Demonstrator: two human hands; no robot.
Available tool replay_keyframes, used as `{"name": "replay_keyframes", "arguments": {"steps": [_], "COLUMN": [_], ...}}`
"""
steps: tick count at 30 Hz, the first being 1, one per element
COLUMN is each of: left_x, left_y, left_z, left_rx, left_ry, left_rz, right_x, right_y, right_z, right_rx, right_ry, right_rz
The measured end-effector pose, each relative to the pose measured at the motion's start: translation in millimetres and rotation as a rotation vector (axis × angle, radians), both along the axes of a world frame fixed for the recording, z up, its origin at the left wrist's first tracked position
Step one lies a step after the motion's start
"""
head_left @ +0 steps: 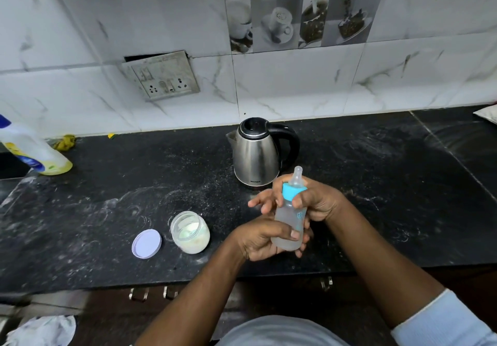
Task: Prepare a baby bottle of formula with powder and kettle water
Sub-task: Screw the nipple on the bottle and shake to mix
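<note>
I am holding the baby bottle [288, 219] in both hands above the black countertop [376, 184], just in front of the steel kettle [256, 154]. My left hand [262, 240] is cupping the bottle's base, with the fingers curling round the back and the thumb lying across the front. My right hand [318, 203] is gripping the blue collar [290, 193] from the right. Its thumb is pressing on the collar and its fingers are stretching out behind the bottle. The bottle is tilting slightly, its teat [297, 176] pointing up and a little right, with cloudy liquid inside. The open powder jar [189, 231] is standing on the counter to the left, and its lilac lid [146, 243] is lying just beside it.
</note>
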State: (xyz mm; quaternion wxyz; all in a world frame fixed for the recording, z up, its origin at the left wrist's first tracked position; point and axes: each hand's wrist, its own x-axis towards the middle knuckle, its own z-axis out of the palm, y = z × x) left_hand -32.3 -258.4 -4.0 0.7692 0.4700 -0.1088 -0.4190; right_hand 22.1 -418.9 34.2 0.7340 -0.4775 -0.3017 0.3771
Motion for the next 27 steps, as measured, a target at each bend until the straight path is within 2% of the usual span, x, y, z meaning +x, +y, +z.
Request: {"name": "replay_keyframes", "arguments": {"steps": [3, 7, 13, 15, 16, 18, 23, 25, 27], "left_x": [-1, 1, 0, -1, -1, 1, 2, 2, 4], "left_y": [-5, -18, -37, -40, -38, -30, -4, -2, -2], "left_z": [0, -5, -13, -17, -16, -9, 9, 12, 13], "left_rx": [0.099, 0.238, 0.476, 0.541, 0.502, 0.364, 0.003, -0.087, -0.121], "left_ry": [-0.085, -0.176, -0.26, -0.264, -0.257, -0.241, -0.094, -0.031, -0.02], "left_rz": [0.14, 0.416, 0.713, 0.739, 0.708, 0.573, 0.018, -0.15, -0.206], "right_x": [-2, -8, -12, -15, -17, -16, -11, -10, -11], "right_y": [0, 5, 20, 26, 26, 15, -9, -4, 0], "right_z": [-3, -9, -15, -16, -16, -14, 2, 7, 9], "right_rx": [-0.055, -0.181, -0.32, -0.327, -0.328, -0.288, -0.002, 0.065, 0.07], "right_ry": [-0.033, -0.11, -0.096, -0.065, -0.06, -0.066, -0.044, -0.03, -0.044], "right_rz": [-0.136, -0.443, -0.808, -0.897, -0.906, -0.763, -0.135, -0.016, -0.003]}}
